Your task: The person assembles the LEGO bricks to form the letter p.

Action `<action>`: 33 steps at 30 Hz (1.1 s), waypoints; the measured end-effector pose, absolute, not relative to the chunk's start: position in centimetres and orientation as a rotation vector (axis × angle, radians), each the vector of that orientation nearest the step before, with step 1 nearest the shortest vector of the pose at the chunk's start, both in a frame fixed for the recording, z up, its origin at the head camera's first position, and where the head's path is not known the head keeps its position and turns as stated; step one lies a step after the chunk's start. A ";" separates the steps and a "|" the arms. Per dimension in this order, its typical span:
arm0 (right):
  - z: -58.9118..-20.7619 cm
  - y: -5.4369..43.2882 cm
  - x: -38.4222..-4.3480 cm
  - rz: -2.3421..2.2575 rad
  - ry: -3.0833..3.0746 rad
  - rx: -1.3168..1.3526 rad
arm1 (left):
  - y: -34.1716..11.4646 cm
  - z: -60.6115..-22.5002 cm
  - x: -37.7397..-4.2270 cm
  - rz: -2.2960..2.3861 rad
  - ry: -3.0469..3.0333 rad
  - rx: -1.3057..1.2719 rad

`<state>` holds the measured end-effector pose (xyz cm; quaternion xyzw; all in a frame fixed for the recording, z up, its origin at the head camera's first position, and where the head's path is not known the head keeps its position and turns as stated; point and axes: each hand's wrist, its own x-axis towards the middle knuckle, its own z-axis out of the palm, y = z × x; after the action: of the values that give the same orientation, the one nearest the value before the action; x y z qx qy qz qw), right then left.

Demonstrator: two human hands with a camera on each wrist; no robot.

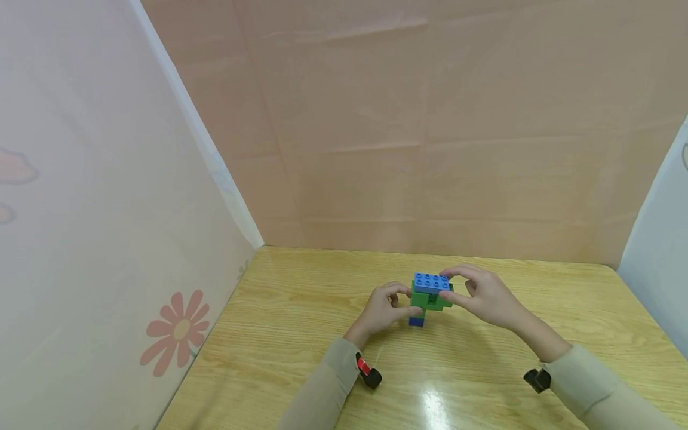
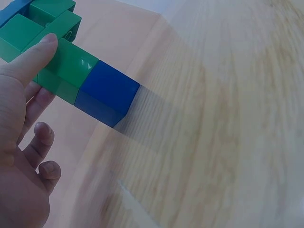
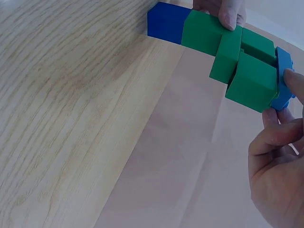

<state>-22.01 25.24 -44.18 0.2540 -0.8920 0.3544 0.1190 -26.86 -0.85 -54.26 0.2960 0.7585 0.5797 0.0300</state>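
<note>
A small tower of toy building bricks stands upright on the table. Its foot is a dark blue brick [image 2: 107, 92], with several green bricks [image 3: 251, 78] stacked above that widen toward the top. A flat light blue brick [image 1: 432, 282] with two rows of studs lies across the top; whether it is fully seated I cannot tell. My left hand [image 1: 381, 307] grips the green part from the left, thumb in front and fingers behind. From the right, my right hand [image 1: 486, 295] pinches the light blue brick between thumb and fingers.
The wood-grain table [image 1: 301, 298] meets a tan sheet [image 1: 430, 149] at the back. A pale wall sheet [image 1: 107, 209] with a printed flower borders the left side, and another pale sheet [image 1: 658, 239] borders the right. Black straps sit at both wrists.
</note>
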 end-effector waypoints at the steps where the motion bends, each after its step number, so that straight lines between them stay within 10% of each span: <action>1: -44.2 25.2 -22.0 1.036 -2.611 0.743 | -0.9 -54.3 -26.9 1.788 2.338 0.911; 33: -44.2 24.3 -23.0 1.240 -2.597 0.766 | -0.9 -54.4 -27.0 1.787 2.357 0.956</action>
<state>-23.01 24.27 -44.17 0.2562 -0.8691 0.4151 0.0816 -26.95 -0.93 -54.44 0.3075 0.7582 0.5747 0.0164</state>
